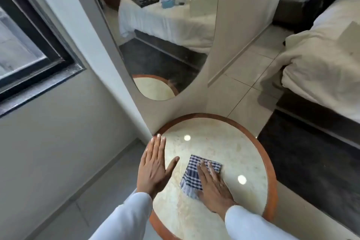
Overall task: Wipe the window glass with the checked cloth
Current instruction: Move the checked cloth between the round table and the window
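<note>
A folded blue-and-white checked cloth (pixel 191 176) lies on the round marble table top (pixel 218 142). My right hand (pixel 213 186) rests flat on the cloth, fingers spread, covering its right half. My left hand (pixel 153 167) hovers flat and open over the table's left edge, fingers together and thumb out, holding nothing. The window glass (pixel 13 45) sits in a black frame (pixel 58 52) in the wall at the far left, well away from both hands.
A tall rounded mirror (pixel 161 31) hangs on the wall behind the table and reflects a bed with items on it. A white bed (pixel 321 64) stands at the right with a dark rug (pixel 311 161) beside it. Tiled floor (pixel 251 76) lies between.
</note>
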